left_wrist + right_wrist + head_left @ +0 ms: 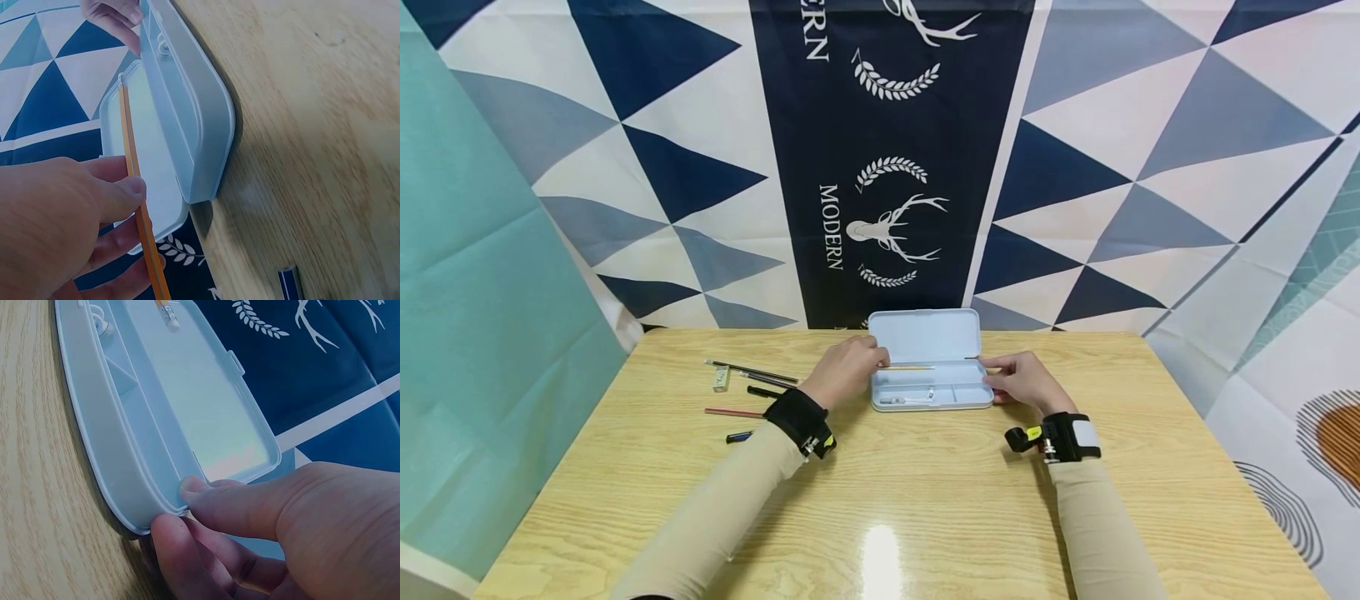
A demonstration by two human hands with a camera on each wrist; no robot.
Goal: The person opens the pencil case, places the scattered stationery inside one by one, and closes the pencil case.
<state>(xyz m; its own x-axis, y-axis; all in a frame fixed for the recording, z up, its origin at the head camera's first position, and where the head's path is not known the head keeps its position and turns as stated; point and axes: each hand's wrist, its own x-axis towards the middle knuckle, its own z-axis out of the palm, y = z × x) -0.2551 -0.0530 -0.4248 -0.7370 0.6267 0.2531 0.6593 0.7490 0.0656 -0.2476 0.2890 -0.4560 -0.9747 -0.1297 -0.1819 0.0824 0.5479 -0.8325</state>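
A pale blue pencil case [925,333] lies open on the table, its lid tilted back toward the patterned cloth. My left hand [842,371] pinches a yellow-orange pencil [129,131] between thumb and fingers. The pencil is above the case's long compartment, its white eraser end [172,324] pointing right. At the case's right end, my right hand [1026,381] grips the rim, thumb [197,487] on the inner side and fingers outside. A small whitish item [892,401] lies in the front compartment; its kind is unclear.
Left of the case lie dark pencils [756,371], a black pen [763,392], a red pencil [733,412] and a blue-ended pen [739,437], partly behind my left wrist. A white eraser block [721,379] is beside them. Patterned cloth [895,167] hangs behind the wooden table [925,483].
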